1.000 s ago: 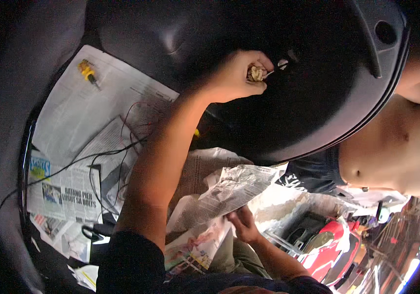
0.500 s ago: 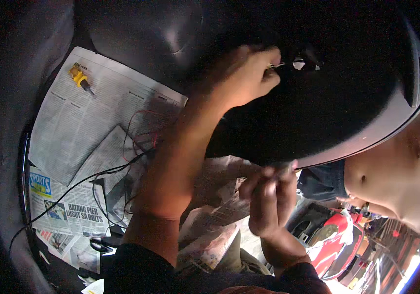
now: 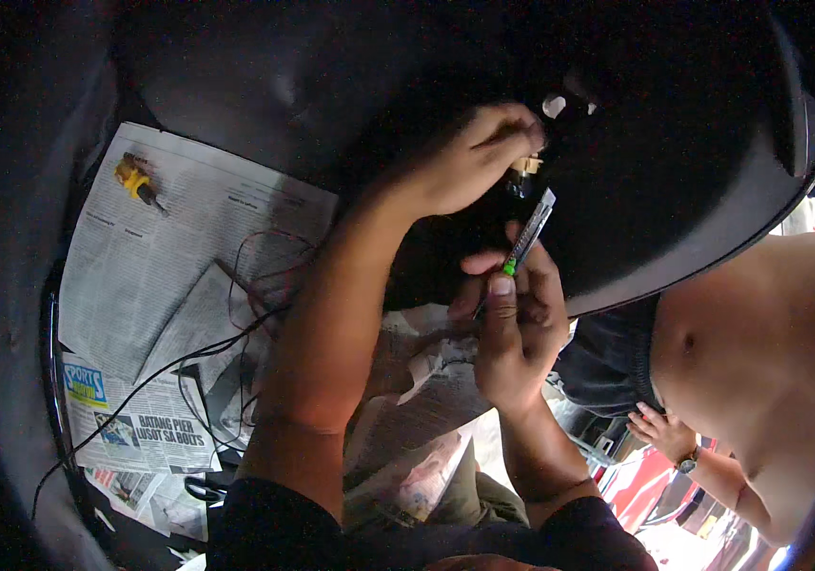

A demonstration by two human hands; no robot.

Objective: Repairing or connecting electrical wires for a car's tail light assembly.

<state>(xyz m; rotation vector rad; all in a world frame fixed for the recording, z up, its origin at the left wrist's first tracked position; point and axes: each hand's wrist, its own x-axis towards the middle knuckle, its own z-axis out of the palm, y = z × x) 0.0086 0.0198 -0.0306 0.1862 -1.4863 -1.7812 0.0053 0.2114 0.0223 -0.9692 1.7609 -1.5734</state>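
Note:
My left hand (image 3: 488,157) reaches up to a dark panel (image 3: 655,181), fingers closed on a small tan-and-black part (image 3: 525,169) whose kind I cannot make out. Just above the fingertips, light comes through holes (image 3: 554,106) in the panel. Lower and to the right, my right hand (image 3: 520,328) grips a snap-off cutter (image 3: 532,228) with a green piece by the thumb. Its bare blade points up and to the right, just below the tan part and apart from it.
Newspaper sheets (image 3: 141,285) cover the surface at left. On them lie a yellow-handled screwdriver (image 3: 138,181) and loose thin wires (image 3: 165,366). Scissors-like black handles (image 3: 203,488) show lower down. Another person (image 3: 740,343) stands close at right, beyond the panel's curved edge.
My right hand has risen toward the left one, bringing the cutter blade into plain sight. My left hand has shifted slightly down from the holes. The other person's hand now shows at the waist.

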